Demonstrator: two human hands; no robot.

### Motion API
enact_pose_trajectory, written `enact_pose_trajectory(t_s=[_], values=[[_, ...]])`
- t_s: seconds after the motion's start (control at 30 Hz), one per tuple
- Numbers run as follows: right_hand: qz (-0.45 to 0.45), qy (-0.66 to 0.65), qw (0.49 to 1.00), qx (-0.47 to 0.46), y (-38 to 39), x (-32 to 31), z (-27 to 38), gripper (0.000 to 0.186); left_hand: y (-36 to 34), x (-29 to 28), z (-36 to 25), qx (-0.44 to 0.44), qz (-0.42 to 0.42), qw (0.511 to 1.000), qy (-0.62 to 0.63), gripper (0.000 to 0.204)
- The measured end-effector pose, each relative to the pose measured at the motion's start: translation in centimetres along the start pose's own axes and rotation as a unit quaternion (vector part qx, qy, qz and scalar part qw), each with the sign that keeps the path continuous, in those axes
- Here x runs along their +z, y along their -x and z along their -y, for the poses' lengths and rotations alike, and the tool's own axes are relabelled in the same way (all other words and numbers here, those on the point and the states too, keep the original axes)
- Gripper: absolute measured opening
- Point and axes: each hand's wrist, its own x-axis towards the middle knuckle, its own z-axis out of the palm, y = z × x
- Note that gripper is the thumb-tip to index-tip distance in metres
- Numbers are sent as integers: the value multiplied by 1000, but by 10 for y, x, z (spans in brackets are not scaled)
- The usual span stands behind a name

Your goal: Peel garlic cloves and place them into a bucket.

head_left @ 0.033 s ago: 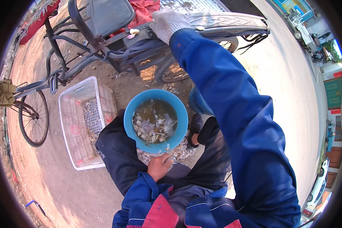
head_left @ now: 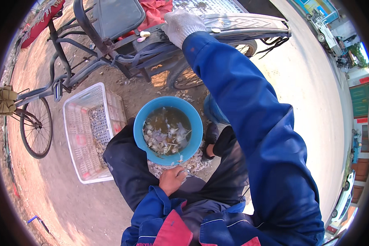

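- The blue plastic tub [head_left: 197, 131] sits near the middle of the view, between the person's knees, with murky water [head_left: 168, 117] in it.
- Pale, garlic-like bulbs and loose skins [head_left: 162, 143] lie in the water, massed toward 6 o'clock.
- The bare left hand [head_left: 171, 180] is at 6 o'clock from the tub, just beside its rim, fingers curled inward; I cannot tell whether they grip anything.
- The right hand [head_left: 184, 28], in a whitish knit glove, is at 12 o'clock, at the edge of the cargo tricycle [head_left: 250, 25]; its fingers bend downward, and their grip is hidden.
- Two pale cloves [head_left: 143, 37] rest on the tricycle's ledge at 9 o'clock from the glove, another pale piece [head_left: 216, 30] at 3 o'clock.
- A white plastic crate [head_left: 118, 106] stands at 9 o'clock from the tub, scraps inside.
- A second blue container [head_left: 217, 112], partly covered by the right sleeve, is at 2 o'clock.
- Papery peelings [head_left: 199, 165] litter the ground at 5 o'clock.
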Motion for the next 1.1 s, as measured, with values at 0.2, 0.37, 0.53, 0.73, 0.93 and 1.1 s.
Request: enact_pose_trajectory(t_s=[0.2,0.37,0.53,0.73,0.93,1.1], values=[[-15,55,998,-9,1,8,5,29,1,2,11,8,-3,1000,-7,35],[-33,-3,998,53,-8,6,-3,27,1,-1,3,-14,9,1000,14,35],[8,-320,923,214,26,-4,-45,25,2,0,10,8,-8,1000,4,34],[-41,-675,667,313,28,30,-78,21,4,0,3,31,-15,999,-11,26],[96,-916,240,308,38,40,-106,23,8,1,7,14,-19,1000,-8,27],[58,-946,160,274,74,8,-98,23,4,4,4,20,-8,1000,-11,28]])
